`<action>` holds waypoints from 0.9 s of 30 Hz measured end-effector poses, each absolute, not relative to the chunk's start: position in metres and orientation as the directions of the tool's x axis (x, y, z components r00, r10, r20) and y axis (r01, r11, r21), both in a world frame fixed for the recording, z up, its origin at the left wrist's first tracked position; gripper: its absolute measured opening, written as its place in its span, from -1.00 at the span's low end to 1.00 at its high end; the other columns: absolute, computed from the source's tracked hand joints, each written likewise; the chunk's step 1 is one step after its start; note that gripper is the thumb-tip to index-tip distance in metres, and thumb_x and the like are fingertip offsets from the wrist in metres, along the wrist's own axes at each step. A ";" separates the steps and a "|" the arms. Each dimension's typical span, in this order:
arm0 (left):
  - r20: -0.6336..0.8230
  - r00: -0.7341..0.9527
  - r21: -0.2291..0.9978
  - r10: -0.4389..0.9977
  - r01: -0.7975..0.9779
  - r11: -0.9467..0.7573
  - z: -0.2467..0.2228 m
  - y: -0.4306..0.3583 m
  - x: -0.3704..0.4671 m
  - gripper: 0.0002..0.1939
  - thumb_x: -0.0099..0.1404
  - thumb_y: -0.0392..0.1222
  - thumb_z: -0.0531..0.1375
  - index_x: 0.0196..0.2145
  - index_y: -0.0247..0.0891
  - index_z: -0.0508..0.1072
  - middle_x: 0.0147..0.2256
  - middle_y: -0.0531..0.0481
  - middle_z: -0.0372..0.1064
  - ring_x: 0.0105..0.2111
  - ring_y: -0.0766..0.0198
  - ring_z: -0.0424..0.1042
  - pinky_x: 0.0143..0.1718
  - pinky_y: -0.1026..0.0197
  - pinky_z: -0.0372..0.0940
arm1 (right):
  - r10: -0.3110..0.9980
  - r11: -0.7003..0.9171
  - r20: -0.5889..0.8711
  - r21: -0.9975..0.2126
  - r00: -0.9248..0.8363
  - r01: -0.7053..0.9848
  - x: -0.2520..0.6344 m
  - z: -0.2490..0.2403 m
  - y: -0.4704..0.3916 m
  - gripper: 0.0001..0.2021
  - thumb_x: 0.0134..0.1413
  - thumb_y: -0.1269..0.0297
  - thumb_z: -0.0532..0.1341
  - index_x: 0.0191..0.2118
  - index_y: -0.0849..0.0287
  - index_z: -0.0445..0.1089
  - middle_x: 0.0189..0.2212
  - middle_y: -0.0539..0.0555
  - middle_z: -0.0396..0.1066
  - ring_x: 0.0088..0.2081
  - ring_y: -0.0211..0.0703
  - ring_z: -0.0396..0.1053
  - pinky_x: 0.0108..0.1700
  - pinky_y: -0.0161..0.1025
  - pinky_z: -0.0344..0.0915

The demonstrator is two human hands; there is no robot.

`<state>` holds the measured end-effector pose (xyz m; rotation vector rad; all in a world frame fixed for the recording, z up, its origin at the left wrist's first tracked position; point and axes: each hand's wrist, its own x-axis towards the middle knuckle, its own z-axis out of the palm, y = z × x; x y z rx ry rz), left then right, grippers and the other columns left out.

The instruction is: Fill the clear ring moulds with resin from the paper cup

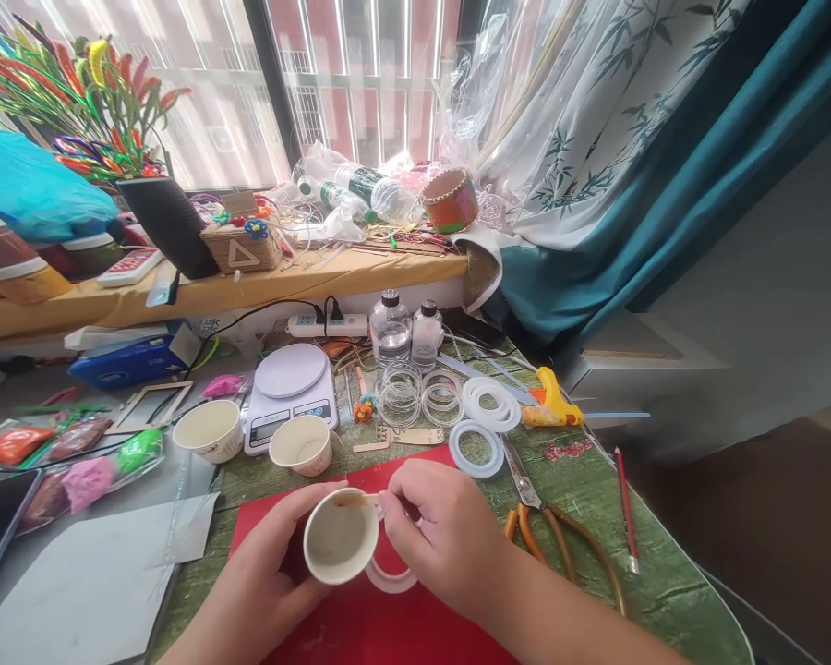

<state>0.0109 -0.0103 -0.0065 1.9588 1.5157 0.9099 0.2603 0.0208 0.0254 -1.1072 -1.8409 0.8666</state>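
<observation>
My left hand (277,554) is wrapped round a small white paper cup (319,519), which is tilted so its inside shows. Between the closed fingertips of my right hand (443,526) is a thin wooden stick (361,500), lying across the cup's mouth at the upper right. Its tip looks brownish. Below the cup, partly hidden by it and my right hand, a whitish ring mold (391,582) rests on a red sheet (415,633). Two more paper cups, one nearer (301,460) and one farther left (211,441), stand beyond my left hand.
Beyond the hands are a kitchen scale (291,374), two clear bottles (391,332), clear rings (398,397) and white ring molds (490,405). To the right lie scissors (526,489), a yellow glue gun (554,402) and a red pencil (624,508) near the table's edge.
</observation>
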 end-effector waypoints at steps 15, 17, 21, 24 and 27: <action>0.189 0.276 0.682 0.942 0.654 -0.328 -0.008 -0.002 -0.004 -0.47 0.37 -0.07 0.41 0.26 0.04 0.51 0.16 -0.03 0.70 0.06 0.04 0.75 0.05 0.19 0.64 | 0.915 -0.133 -0.196 -0.972 -0.354 0.194 0.254 0.023 0.025 -0.71 0.36 0.15 0.25 -0.41 0.09 0.28 -0.51 -0.09 0.24 -0.41 -0.20 0.18 -0.33 -0.24 0.09; 0.206 0.260 0.679 0.943 0.656 -0.329 -0.008 -0.002 -0.003 -0.48 0.37 -0.08 0.40 0.25 0.05 0.52 0.14 0.00 0.71 0.04 0.06 0.76 0.05 0.21 0.64 | 0.924 -0.153 -0.184 -0.981 -0.336 0.118 0.255 0.021 0.026 -0.69 0.36 0.09 0.25 -0.40 0.09 0.29 -0.49 -0.09 0.23 -0.39 -0.20 0.17 -0.31 -0.24 0.12; 0.209 0.255 0.661 0.944 0.675 -0.329 -0.007 -0.002 -0.001 -0.49 0.37 -0.09 0.38 0.25 0.07 0.51 0.14 0.02 0.71 0.04 0.08 0.76 0.03 0.23 0.63 | 0.942 -0.152 -0.153 -0.988 -0.297 0.027 0.256 0.023 0.025 -0.66 0.38 0.02 0.25 -0.38 0.09 0.29 -0.47 -0.09 0.24 -0.38 -0.20 0.17 -0.29 -0.24 0.16; 0.195 0.274 0.646 0.942 0.686 -0.334 -0.007 -0.001 -0.002 -0.48 0.39 -0.08 0.38 0.27 0.10 0.49 0.17 0.03 0.69 0.08 0.10 0.75 0.06 0.23 0.63 | 0.950 -0.131 -0.126 -0.991 -0.287 0.003 0.257 0.027 0.023 -0.65 0.40 0.02 0.25 -0.39 0.09 0.28 -0.50 -0.11 0.19 -0.41 -0.22 0.13 -0.32 -0.24 0.14; 0.184 0.268 0.657 0.946 0.682 -0.321 -0.008 0.000 -0.003 -0.48 0.39 -0.07 0.39 0.28 0.07 0.49 0.16 0.00 0.69 0.08 0.06 0.74 0.08 0.19 0.63 | 0.962 -0.083 -0.075 -0.996 -0.262 -0.019 0.258 0.029 0.021 -0.65 0.40 0.04 0.25 -0.39 0.09 0.28 -0.51 -0.11 0.20 -0.42 -0.23 0.13 -0.32 -0.25 0.14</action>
